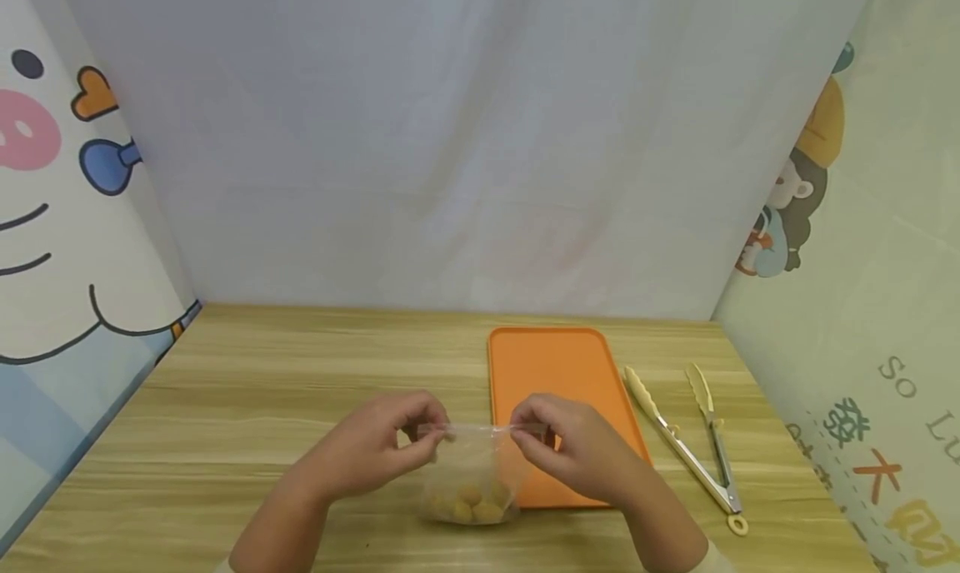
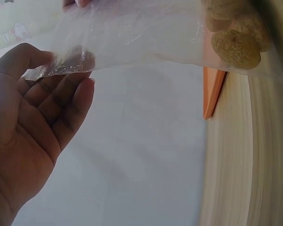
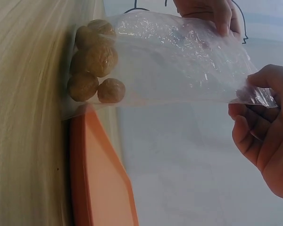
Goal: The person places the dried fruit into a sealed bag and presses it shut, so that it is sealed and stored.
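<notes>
A clear plastic bag stands upright on the table, its top edge stretched between both hands. Several round, brownish-yellow, wrinkled balls lie at its bottom; their exact kind cannot be told. My left hand pinches the left top corner between thumb and fingers, as the left wrist view also shows. At the right top corner, my right hand pinches the bag's edge the same way. Behind the bag, partly under the right hand, lies an orange tray.
To the right of the tray lie metal tongs with cream tips, spread apart. The wooden table ends at a pale curtain behind, with printed cloths at the sides.
</notes>
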`<action>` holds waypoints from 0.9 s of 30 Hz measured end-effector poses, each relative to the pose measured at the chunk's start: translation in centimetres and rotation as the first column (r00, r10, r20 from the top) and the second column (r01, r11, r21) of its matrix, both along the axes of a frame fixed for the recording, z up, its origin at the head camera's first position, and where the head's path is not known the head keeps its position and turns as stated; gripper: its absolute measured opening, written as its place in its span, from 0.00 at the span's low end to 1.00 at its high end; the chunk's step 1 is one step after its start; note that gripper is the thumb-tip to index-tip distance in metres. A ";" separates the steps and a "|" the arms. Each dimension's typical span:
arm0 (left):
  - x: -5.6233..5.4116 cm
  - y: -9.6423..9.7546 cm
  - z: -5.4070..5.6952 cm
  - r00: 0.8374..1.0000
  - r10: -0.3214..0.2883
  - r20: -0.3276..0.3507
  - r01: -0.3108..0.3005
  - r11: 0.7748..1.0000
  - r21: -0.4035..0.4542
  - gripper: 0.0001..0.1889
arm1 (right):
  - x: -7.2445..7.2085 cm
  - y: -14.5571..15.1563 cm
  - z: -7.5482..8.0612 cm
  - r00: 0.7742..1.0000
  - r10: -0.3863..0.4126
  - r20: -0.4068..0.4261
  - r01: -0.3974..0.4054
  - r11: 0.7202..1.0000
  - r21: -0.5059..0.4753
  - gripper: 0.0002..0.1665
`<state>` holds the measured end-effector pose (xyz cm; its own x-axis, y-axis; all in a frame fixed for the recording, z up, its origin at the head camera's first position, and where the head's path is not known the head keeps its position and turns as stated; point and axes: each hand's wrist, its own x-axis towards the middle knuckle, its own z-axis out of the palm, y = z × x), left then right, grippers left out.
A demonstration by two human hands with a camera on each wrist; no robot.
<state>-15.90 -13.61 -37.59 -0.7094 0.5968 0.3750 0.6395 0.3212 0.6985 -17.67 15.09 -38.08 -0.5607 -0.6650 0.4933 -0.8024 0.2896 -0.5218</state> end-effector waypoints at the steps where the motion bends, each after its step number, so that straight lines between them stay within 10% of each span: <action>1: 0.0 0.0 0.0 1.000 -0.004 0.001 0.004 1.000 -0.003 0.04 | 0.0 0.0 0.0 1.000 0.001 -0.004 -0.001 1.000 -0.001 0.04; 27: 0.3 0.8 0.0 0.998 0.030 0.058 -0.028 0.999 -0.037 0.05 | 0.5 -0.8 -0.2 1.000 0.023 -0.013 -0.023 0.999 -0.042 0.01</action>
